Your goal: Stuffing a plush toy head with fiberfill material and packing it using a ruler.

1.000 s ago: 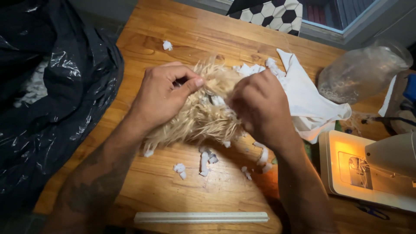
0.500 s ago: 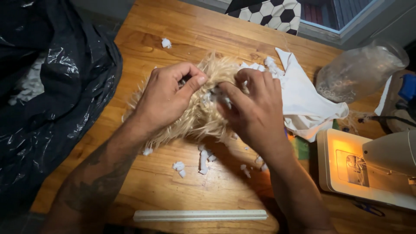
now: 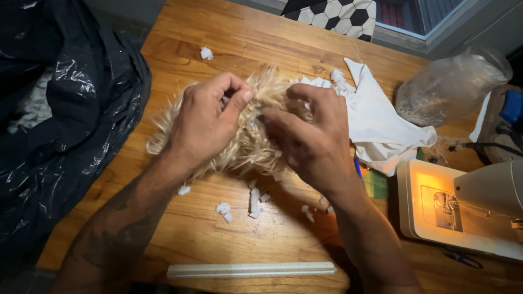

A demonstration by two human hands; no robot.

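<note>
left hand [image 3: 210, 122]: mine, pinching the shaggy tan fur piece [image 3: 248, 147], table [image 3: 180, 60] centre
right hand [image 3: 308, 139]: fingers clamped on same fur
black plastic bag [image 3: 60, 136]: 9 o'clock, white stuffing [image 3: 35, 106] inside
clear bag [image 3: 449, 90]: 2 o'clock, contents unclear
sewing machine [image 3: 479, 209]: 4 o'clock

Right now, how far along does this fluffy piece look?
Partly done, I would guess. White stuffing bits lie loose on the wooden table, so filling has been handled. In hand: the left hand and right hand both pinch the shaggy tan fur piece at one spot. Left, apparently: the white cloth lies aside, and the lit sewing machine holds no fabric.
</note>
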